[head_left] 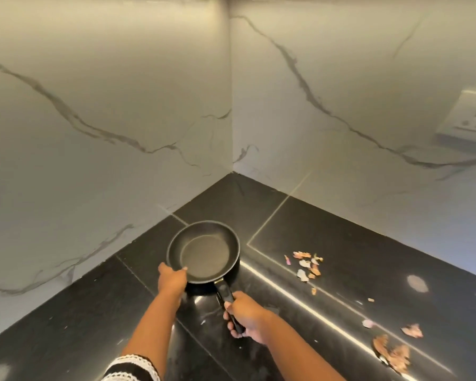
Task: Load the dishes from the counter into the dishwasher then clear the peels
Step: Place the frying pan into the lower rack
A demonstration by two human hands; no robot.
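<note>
A small black frying pan [204,253] sits on the dark counter [341,243] near the corner of the marble walls. My left hand [172,280] grips the pan's near-left rim, thumb over the edge. My right hand [246,316] is curled round the pan's black handle [226,294]. The pan is empty. Pinkish onion peels [307,266] lie scattered to the right of the pan, and a second bunch of peels [393,353] lies nearer the front right.
White marble walls meet in a corner [231,166] behind the pan. A wall socket [470,116] is on the right wall. Small peel scraps [368,299] dot the counter between the two piles.
</note>
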